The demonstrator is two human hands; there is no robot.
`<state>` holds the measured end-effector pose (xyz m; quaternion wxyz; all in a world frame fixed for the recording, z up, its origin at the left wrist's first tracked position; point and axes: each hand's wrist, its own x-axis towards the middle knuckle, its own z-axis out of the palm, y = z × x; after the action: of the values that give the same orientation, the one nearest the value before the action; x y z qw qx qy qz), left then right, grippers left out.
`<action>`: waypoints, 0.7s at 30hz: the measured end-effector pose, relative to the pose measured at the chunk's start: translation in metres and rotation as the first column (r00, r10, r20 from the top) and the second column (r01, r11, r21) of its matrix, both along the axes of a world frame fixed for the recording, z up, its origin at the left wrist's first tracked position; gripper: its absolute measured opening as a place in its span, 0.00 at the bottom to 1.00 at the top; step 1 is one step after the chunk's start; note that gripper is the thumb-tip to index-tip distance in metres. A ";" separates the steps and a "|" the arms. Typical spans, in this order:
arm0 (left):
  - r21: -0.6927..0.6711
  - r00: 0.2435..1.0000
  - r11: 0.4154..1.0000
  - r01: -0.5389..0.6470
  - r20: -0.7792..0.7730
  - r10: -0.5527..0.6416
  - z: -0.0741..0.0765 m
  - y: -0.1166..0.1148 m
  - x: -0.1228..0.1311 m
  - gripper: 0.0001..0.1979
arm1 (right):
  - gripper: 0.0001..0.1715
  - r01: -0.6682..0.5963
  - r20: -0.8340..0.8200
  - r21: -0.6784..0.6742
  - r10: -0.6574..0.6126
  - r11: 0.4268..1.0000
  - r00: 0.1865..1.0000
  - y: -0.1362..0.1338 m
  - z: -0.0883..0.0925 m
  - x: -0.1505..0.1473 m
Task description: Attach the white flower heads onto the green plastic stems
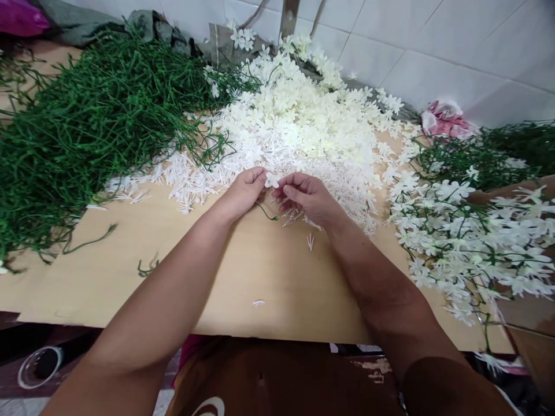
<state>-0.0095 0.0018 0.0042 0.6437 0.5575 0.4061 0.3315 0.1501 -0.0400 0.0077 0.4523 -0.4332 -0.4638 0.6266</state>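
"Left hand (245,193)?"

"Its thumb and forefinger are being clamped on one white artificial flower (272,180), which is being held just above the surface (281,277), between the two hands."

"Right hand (314,199)?"

"Its fingers are being curled, thumb drawn near forefinger, at the flower's right edge. Whether anything is being gripped by them cannot be told. Below the flower, a short green stem (266,212) is being shown; whether it is being joined to the blossom cannot be told either."

"Stock beyond the hands?"

"One heap of loose cream-white blossoms (303,110), being bordered on its near side by a spread of thin white pronged pieces (186,179). To the left, one large tangled pile of green plastic stems (99,110)."

"Stock at right?"

"One bunch of white flowers on green stems (472,231), the near end being hung over the surface's edge. Behind it, further green stems (515,150) and one pink-and-white crumpled bag (448,120), all being backed by a white tiled wall (416,34)."

"Strays?"

"One small white piece (259,303), being borne by the surface near its front edge."
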 end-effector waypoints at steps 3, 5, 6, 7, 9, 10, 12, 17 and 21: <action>0.035 1.000 0.999 0.021 -0.008 -0.021 -0.001 0.001 0.000 0.13 | 0.21 0.047 0.001 0.022 -0.047 0.999 0.999 0.001 -0.003 -0.003; 0.082 0.999 0.996 0.029 -0.030 -0.027 -0.002 0.001 0.001 0.12 | 0.21 0.082 0.014 0.026 -0.082 0.996 0.997 0.001 -0.004 -0.006; 0.098 0.999 0.995 0.026 -0.041 -0.023 -0.003 0.001 0.001 0.12 | 0.21 0.093 0.018 0.025 -0.094 0.995 0.995 0.002 -0.004 -0.007; 0.109 0.999 0.994 0.024 -0.050 -0.018 -0.004 0.001 0.001 0.12 | 0.21 0.100 0.018 0.025 -0.100 0.995 0.995 0.002 -0.005 -0.008; 0.126 0.998 0.992 0.026 -0.063 -0.018 -0.004 0.001 0.001 0.12 | 0.21 0.099 0.006 0.023 -0.099 0.995 0.995 0.002 -0.005 -0.008; 0.134 0.998 0.991 0.026 -0.068 -0.017 -0.005 0.001 0.001 0.12 | 0.20 0.094 -0.005 0.022 -0.094 0.995 0.996 0.002 -0.005 -0.008; 0.146 0.997 0.989 0.023 -0.077 -0.011 -0.005 0.001 0.001 0.11 | 0.20 0.080 -0.031 0.016 -0.080 0.997 0.996 0.002 -0.005 -0.007; 0.165 0.993 0.986 0.021 -0.121 -0.001 -0.004 0.000 0.002 0.12 | 0.23 0.104 -0.018 -0.023 -0.104 0.994 0.994 0.003 -0.004 -0.008; 0.215 0.984 0.976 0.034 -0.180 0.005 0.000 -0.002 0.003 0.11 | 0.25 0.180 0.021 -0.057 -0.179 0.982 0.984 0.003 -0.002 -0.014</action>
<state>-0.0068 -0.0005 0.0041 0.5419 0.6552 0.4197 0.3177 0.1363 -0.0366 0.0055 0.4905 -0.4913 -0.4079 0.5930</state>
